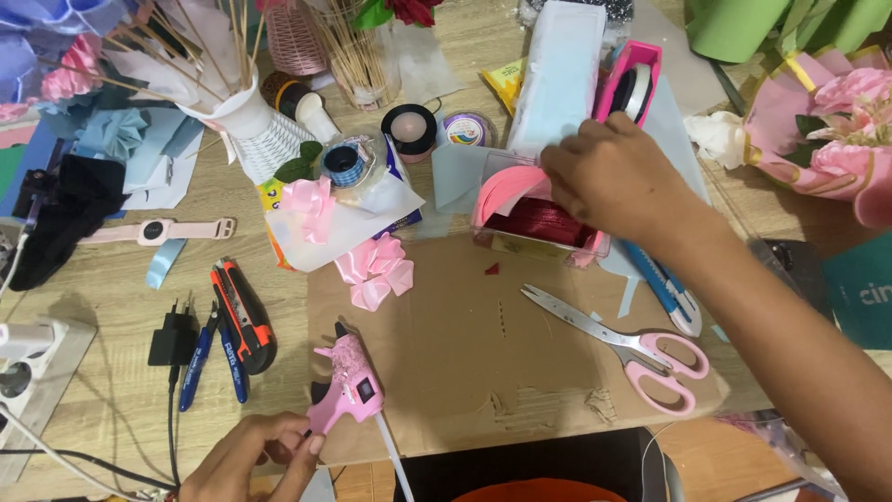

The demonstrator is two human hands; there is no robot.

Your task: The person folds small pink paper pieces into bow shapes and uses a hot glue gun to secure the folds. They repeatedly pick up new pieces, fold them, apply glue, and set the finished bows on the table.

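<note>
My left hand (pixel 249 457) grips the handle of a pink glue gun (pixel 347 383) at the near edge of a brown cardboard sheet (pixel 465 344). My right hand (pixel 613 177) reaches into a clear plastic box (pixel 534 218) holding dark red and pink ribbon, its fingers down among the strips. Pink ribbon bows (pixel 374 270) lie just left of the box. Pink-handled scissors (pixel 632 349) rest open on the cardboard below my right forearm.
An orange utility knife (pixel 243 314), blue pliers (pixel 206 358) and a black plug (pixel 174 340) lie left of the cardboard. A white vase of sticks (pixel 243 116), ribbon spools, a pink watch (pixel 153 230) and a pink bouquet (pixel 836 130) crowd the wooden table.
</note>
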